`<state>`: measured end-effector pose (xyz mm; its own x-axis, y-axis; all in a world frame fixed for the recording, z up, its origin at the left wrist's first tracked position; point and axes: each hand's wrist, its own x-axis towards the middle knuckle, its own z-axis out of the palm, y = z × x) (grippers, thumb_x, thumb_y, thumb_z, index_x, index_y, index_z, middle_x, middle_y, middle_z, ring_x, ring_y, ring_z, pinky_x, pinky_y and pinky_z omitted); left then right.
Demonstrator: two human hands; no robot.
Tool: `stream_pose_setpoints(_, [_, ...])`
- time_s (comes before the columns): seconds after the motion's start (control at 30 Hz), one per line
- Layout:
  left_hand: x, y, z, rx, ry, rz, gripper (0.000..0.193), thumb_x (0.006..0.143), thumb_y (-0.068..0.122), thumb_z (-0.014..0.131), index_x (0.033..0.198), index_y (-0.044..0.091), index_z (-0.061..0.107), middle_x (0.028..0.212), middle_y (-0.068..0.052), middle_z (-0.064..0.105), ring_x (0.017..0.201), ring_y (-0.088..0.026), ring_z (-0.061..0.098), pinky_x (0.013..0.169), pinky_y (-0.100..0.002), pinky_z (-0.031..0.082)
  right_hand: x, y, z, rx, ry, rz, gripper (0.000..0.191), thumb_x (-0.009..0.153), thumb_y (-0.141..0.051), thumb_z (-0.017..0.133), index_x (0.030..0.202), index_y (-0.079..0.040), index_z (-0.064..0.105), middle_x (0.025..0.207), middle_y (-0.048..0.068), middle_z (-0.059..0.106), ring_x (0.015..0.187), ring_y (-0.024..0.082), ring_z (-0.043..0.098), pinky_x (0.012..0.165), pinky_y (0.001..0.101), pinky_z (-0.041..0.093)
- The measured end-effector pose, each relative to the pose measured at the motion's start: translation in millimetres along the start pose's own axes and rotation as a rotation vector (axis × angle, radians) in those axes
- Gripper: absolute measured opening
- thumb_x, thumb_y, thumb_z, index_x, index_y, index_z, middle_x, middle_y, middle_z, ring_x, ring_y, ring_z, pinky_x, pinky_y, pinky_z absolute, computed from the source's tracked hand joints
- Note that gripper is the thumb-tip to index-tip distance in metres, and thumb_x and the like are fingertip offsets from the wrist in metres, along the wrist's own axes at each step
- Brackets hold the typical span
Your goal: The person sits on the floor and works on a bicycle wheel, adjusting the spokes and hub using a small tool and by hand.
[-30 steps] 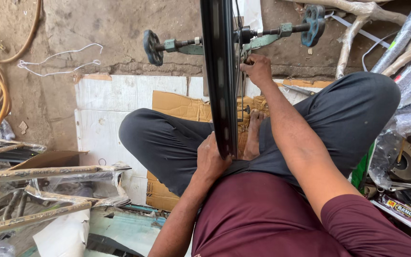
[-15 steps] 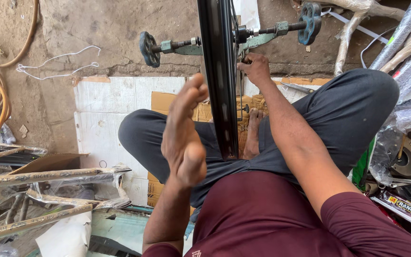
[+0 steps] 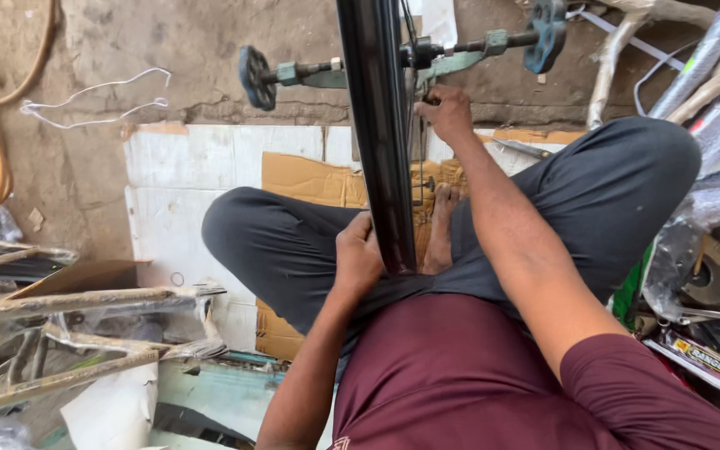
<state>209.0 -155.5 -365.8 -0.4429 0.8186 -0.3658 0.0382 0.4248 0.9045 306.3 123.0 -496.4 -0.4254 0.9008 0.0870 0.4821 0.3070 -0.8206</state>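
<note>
1. Left hand (image 3: 358, 254) clenched around lower edge of black bicycle wheel (image 3: 377, 125), just above lap.
2. Right hand (image 3: 446, 112) pinching spokes near hub; exact grip unclear.
3. Wheel upright on green truing stand (image 3: 327, 73), between crossed legs.
4. Cardboard (image 3: 302, 179) flat beneath legs.

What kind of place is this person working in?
Probably a small bicycle repair workshop, worked at floor level. The left hand steadies a black bicycle wheel held in a stand, metal tubes are piled nearby, and flattened cardboard covers the bare floor.
</note>
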Motion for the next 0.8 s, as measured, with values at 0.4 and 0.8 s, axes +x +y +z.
stream_pose_setpoints(0.4, [-19,25,1,0.497,-0.039,0.458,0.021,0.073,0.002,0.070,0.092,0.000,0.062,0.085,-0.020,0.061,0.079,-0.044,0.061,0.068,-0.052,0.050,-1,-10,-3,-0.107,-0.168,0.292,0.036,0.083,-0.034,0.089,0.083,-0.004,0.070,0.079,0.009,0.068,0.078,0.020,0.064,0.075,0.0416,0.054])
stream_pose_setpoints(0.8, [-29,92,-32,0.403,-0.175,0.683,0.013,0.077,0.002,0.071,0.088,0.006,0.065,0.084,-0.012,0.065,0.074,-0.031,0.064,0.064,-0.042,0.050,-1,-15,-4,-0.081,-0.217,0.343,0.037,0.086,-0.034,0.088,0.087,-0.003,0.069,0.080,0.009,0.068,0.076,0.019,0.063,0.074,0.0392,0.055])
